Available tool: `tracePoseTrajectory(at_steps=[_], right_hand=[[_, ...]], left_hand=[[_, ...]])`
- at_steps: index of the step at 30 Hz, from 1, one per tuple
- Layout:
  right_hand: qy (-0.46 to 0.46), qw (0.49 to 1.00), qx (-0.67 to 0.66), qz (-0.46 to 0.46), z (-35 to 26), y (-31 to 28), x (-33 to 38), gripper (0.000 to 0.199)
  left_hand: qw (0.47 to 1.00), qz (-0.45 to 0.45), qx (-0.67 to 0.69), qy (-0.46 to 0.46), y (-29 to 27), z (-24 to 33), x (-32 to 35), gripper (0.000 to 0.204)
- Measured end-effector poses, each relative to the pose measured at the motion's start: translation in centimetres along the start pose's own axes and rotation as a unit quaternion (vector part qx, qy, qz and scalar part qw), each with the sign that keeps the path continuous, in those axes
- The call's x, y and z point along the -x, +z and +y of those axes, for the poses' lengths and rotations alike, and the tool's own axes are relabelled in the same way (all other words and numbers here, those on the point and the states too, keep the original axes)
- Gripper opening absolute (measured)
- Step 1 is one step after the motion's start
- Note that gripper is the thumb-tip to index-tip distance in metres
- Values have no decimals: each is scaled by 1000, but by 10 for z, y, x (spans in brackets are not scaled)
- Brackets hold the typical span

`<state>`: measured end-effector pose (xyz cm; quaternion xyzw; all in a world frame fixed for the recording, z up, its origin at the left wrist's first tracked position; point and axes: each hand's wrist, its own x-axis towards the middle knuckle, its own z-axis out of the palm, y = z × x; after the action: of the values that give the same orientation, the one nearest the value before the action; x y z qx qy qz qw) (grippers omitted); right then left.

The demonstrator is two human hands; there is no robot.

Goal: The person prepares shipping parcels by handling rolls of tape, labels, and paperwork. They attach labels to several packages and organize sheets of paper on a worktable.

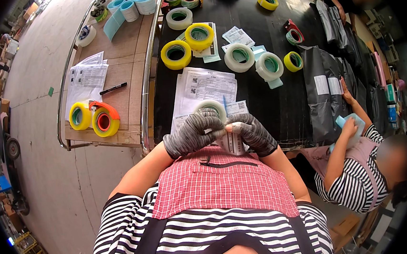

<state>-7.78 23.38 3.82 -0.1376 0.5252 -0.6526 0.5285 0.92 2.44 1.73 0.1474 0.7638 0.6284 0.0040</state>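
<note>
My left hand [194, 135], in a grey glove, is closed around the near side of a roll of clear tape [215, 106]. My right hand [254, 133], gloved too but with bare fingertips showing, meets it at the roll's near right edge in a pinch. What lies between those fingertips is too small to make out. Below the joined hands a printed white slip [232, 144] hangs close to my apron. Printed sheets [205, 85] lie on the black table just beyond the roll, and another printed sheet [237, 107] is beside my right hand.
Yellow tape rolls [175, 55] and white tape rolls [239, 57] lie on the black table [279, 116]. At left, a metal-railed cart [125, 104] carries papers, a marker [113, 88] and a tape dispenser [104, 120]. A co-worker [355, 172] at right handles black parcels [323, 98]; another person stands far right.
</note>
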Motion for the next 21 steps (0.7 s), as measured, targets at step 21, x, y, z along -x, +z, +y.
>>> tracePoseTrajectory(at_steps=[21], right_hand=[[-44,957,248,144,15,-29,-4,37]], left_hand=[[955,158,-137,-211,-2,-3,-6,35]])
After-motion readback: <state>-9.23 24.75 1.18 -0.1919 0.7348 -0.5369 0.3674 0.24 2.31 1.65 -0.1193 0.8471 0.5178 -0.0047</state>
